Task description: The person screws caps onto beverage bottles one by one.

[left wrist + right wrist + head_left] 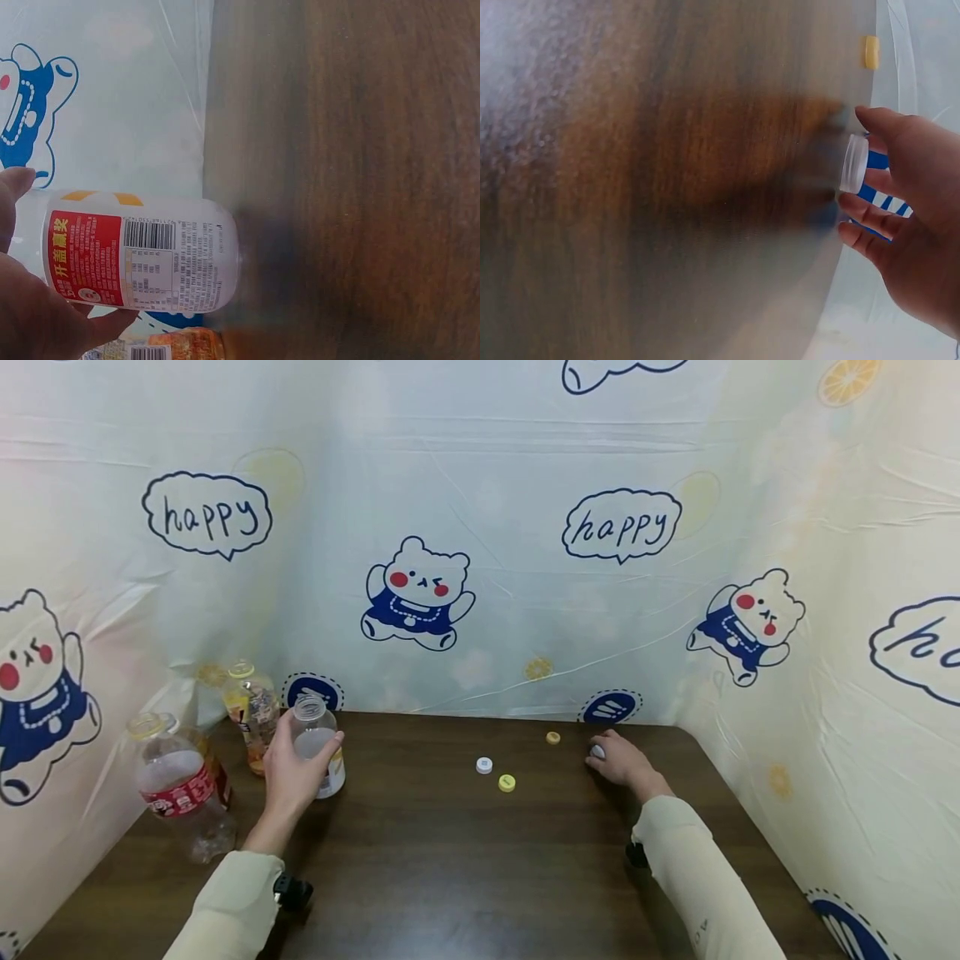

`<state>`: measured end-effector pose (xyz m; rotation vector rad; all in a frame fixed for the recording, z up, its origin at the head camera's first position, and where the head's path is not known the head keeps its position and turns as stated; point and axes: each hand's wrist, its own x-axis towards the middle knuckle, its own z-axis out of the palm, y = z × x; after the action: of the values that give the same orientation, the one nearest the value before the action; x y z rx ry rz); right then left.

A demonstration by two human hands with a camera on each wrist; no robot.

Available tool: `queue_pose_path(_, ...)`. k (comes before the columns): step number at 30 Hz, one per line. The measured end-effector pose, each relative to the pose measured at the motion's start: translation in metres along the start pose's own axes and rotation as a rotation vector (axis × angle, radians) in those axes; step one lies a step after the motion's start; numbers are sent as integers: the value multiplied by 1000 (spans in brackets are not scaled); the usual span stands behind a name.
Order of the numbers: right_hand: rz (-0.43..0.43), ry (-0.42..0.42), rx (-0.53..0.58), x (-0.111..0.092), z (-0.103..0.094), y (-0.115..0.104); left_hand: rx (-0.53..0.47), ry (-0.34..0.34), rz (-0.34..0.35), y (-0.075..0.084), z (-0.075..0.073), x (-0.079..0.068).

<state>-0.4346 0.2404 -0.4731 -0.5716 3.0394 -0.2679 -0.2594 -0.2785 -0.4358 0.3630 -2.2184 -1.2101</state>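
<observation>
My left hand grips a clear bottle with a white label and an uncapped, threaded mouth, at the back left of the table. In the left wrist view, the label shows a red panel and a barcode, the thumb and fingers around the bottle's upper part. At the back right, my right hand has its spread fingers around a white cap. The cap lies flat on the table, and a small gap shows between it and the thumb tip.
Left of the held bottle stand several uncapped bottles, including a red-labelled one and a yellow-labelled one. Mid-table lie a white cap, a yellow cap and an orange cap. A printed curtain borders the table.
</observation>
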Motion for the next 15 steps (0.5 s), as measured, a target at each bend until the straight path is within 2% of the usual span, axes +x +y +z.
queue_pose_path(7,1,10,-22,1,-5,-4,19,-31,37,4,-1,-2)
queue_pose_path(11,-34,30,-32,-2,-8,-5,16,-74,56,9,2,-2)
queue_pose_path(15,-90,92,-21,-5,-13,-7,7,-131,74,16,5,-2)
